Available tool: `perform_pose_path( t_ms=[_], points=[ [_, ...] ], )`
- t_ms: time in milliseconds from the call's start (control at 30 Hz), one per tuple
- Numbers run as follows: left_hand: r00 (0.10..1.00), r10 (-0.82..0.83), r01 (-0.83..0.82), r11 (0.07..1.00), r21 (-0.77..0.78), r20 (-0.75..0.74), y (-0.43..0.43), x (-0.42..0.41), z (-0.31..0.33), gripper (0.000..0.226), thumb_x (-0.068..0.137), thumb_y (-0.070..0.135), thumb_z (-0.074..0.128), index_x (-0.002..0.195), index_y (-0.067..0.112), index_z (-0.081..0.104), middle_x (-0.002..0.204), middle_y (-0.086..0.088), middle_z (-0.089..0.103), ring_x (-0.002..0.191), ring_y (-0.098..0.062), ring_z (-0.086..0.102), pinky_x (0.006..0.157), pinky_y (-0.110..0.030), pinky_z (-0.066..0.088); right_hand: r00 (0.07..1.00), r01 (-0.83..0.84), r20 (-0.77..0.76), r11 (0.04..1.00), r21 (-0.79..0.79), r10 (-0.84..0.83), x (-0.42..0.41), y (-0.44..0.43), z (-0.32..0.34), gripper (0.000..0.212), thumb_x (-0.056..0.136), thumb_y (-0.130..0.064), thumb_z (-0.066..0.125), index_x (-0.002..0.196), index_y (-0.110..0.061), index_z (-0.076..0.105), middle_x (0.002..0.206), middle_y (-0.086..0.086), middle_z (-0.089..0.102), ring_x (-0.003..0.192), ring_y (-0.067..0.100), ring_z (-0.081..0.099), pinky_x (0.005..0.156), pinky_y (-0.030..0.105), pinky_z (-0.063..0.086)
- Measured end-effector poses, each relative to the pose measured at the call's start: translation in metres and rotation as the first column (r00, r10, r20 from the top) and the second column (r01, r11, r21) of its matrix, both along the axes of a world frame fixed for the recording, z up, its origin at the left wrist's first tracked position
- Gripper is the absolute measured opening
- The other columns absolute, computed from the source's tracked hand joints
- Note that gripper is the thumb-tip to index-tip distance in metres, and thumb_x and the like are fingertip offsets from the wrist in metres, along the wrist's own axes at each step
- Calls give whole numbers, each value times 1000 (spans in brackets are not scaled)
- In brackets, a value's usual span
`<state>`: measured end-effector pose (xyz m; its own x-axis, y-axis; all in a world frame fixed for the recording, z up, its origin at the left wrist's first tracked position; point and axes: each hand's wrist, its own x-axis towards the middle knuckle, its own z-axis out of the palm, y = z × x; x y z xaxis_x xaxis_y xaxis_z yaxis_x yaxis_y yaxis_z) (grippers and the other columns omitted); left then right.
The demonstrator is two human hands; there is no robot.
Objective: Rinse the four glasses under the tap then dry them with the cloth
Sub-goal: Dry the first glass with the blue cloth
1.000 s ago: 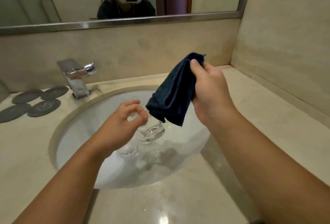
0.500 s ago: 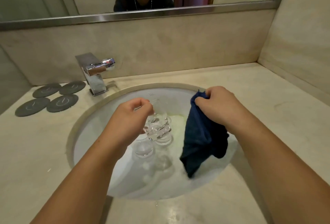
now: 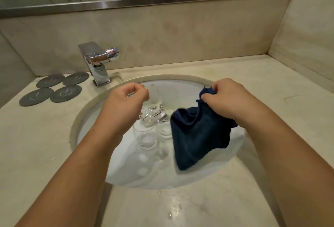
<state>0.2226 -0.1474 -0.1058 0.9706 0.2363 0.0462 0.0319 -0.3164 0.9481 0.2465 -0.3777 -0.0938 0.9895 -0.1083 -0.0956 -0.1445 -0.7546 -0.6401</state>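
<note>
Two glasses (image 3: 144, 138) stand upright in the basin (image 3: 180, 178), close together, one nearer and one (image 3: 165, 130) just behind it to the right; a third glass (image 3: 153, 112) is held tilted above them in the left hand (image 3: 124, 103), whose grip is closed on its upper part (fingers pinched at the rim). The right hand (image 3: 229, 98) has its grip shut on a corner of the dark blue cloth (image 3: 197, 136), which hangs down into the basin just beside the glasses. Near the tap (image 3: 97, 63), four grey coasters (image 3: 52, 89) lie on the table (image 3: 36, 136) to the left. Bare table lies right of the basin's edge
</note>
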Motion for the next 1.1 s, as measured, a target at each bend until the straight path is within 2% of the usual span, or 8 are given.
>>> perform_pose_path(
  t_ms=[133,300,467,633,700,800,933,1100],
  points=[
    [1000,9,-9,1000,-11,4,1,-1,0,15,92,22,64,81,12,69,91,17,71,83,-11,62,90,-49,61,995,23,-101,938,346,12,0,-1,2,33,100,-25,67,106,7,69,84,18,69,70,29,64,64,34,47],
    [998,-2,6,998,-58,60,3,0,1,20,93,20,63,76,12,67,107,21,74,93,-5,66,82,-41,60,991,132,-113,564,815,-68,0,-2,10,21,103,-24,67,106,-5,73,94,14,79,71,20,75,63,29,59],
    [994,-41,49,996,-80,99,2,-1,2,20,96,19,63,78,12,68,120,25,71,102,-2,66,82,-39,59,995,-98,100,412,906,16,-5,12,8,20,107,-27,59,113,-16,74,91,-1,77,82,17,74,65,33,55],
    [986,-83,104,984,-148,144,-3,-2,-1,21,98,16,64,79,17,72,113,18,77,98,-8,73,73,-35,56,904,-155,114,68,986,411,-17,31,10,41,91,-28,46,107,-12,80,111,9,79,93,24,77,72,41,63],
    [982,-119,142,976,-165,145,-6,-4,0,27,103,16,61,86,23,80,97,10,81,90,-9,75,79,-42,59,894,-219,141,139,966,425,-18,35,5,40,98,-12,38,115,-7,75,118,12,79,96,27,77,72,42,64],
    [967,-166,197,967,-158,192,-11,-8,2,37,101,11,61,87,37,83,90,13,81,81,1,72,71,-24,58,922,-379,296,424,823,249,-17,44,-8,19,102,4,58,104,-9,72,100,1,79,83,20,72,71,39,60],
    [959,-199,233,959,-162,203,-16,-8,0,20,98,16,70,112,27,80,103,9,82,99,-4,75,83,-29,59,888,-411,448,617,671,105,-18,55,-16,16,90,-4,80,90,-15,69,81,-2,71,74,12,65,68,28,56],
    [962,-156,194,969,-156,226,-15,-7,1,16,95,14,70,92,24,81,120,16,76,106,-7,73,90,-38,57,943,-287,322,696,658,85,-13,53,-22,18,91,-30,75,108,-27,69,98,-10,78,99,9,73,77,24,58]
  ],
)
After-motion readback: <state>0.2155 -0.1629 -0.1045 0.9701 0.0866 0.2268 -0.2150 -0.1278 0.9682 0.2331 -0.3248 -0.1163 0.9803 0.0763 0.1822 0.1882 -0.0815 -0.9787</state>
